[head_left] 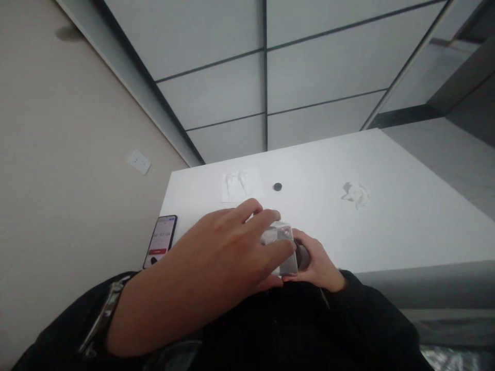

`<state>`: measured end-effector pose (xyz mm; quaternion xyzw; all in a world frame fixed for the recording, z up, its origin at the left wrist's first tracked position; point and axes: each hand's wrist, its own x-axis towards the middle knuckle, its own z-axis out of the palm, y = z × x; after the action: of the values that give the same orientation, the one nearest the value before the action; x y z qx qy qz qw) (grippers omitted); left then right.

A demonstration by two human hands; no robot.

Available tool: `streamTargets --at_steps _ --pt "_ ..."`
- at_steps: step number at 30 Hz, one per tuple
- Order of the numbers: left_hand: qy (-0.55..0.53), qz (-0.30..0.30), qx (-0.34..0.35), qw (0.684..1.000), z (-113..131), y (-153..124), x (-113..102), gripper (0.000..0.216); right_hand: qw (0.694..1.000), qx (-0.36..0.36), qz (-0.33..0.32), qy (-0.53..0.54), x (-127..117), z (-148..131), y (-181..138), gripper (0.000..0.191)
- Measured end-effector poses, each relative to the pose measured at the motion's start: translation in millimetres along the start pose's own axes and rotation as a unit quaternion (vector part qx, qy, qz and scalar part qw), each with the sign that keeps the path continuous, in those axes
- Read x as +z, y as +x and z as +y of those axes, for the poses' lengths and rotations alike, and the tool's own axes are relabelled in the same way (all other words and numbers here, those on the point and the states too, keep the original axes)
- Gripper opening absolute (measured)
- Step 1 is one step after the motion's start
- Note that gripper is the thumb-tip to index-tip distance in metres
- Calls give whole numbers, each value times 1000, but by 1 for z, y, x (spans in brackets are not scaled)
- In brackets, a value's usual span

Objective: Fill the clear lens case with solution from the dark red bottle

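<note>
Close to my body, at the near side of the white table (309,206), both hands meet at a small see-through box (288,257) with white and grey areas. My left hand (247,247) lies over it from the left, its fingers bent around the top and near side. From the right, my right hand (317,260) curls its thumb and fingers about the box's right end. A dark, rounded thing (299,256) shows between that end and my right palm; I cannot make out what it is. My left hand hides much of the box.
A phone (160,242) with a timer on its screen lies at the table's left edge. Farther back are a white sheet with two white pieces (236,185), a small black disc (277,187) and crumpled white tissue (356,195). Cabinet doors (232,103) stand behind.
</note>
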<state>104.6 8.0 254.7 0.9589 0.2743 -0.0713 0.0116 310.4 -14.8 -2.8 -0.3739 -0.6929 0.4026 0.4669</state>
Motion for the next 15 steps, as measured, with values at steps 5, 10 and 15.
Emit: streamTargets --at_steps 5,10,15 --pt "6 -7 0 1000 1 4 -2 31 1000 0 5 3 0 2 -1 86" --pt "8 1 8 1000 2 4 -4 28 1000 -6 6 3 0 1 -1 87" --pt "16 12 12 1000 2 4 -3 29 1000 15 5 10 1 0 -1 87"
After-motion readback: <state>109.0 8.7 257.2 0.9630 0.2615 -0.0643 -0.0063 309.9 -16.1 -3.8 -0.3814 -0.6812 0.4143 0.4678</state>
